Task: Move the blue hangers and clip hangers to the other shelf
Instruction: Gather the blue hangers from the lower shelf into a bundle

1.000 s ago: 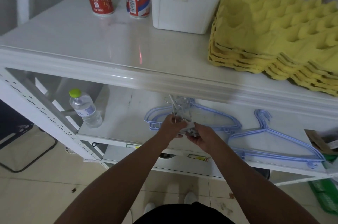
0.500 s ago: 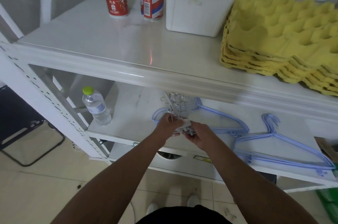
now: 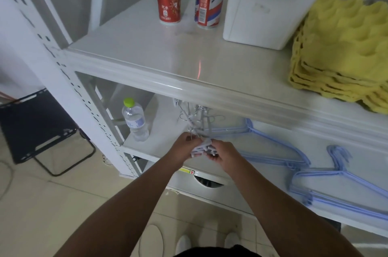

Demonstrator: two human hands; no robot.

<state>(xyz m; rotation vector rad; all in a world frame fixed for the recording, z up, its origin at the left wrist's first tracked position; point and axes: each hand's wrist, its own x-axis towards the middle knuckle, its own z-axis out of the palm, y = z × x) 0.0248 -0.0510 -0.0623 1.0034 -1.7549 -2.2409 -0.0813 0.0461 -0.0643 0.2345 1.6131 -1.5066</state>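
left hand [image 3: 182,147]: grip closed on the clip hangers [image 3: 199,131], bunching them so none dangle
right hand [image 3: 223,153]: grip closed on the same bundle's lower end
blue hangers [image 3: 270,145]: flat on lower shelf [image 3: 159,143], awaiting transfer

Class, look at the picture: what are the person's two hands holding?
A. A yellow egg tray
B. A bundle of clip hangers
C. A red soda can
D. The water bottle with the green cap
B: the left hand and right hand are both closed on the bundle of clip hangers at the front of the lower shelf.
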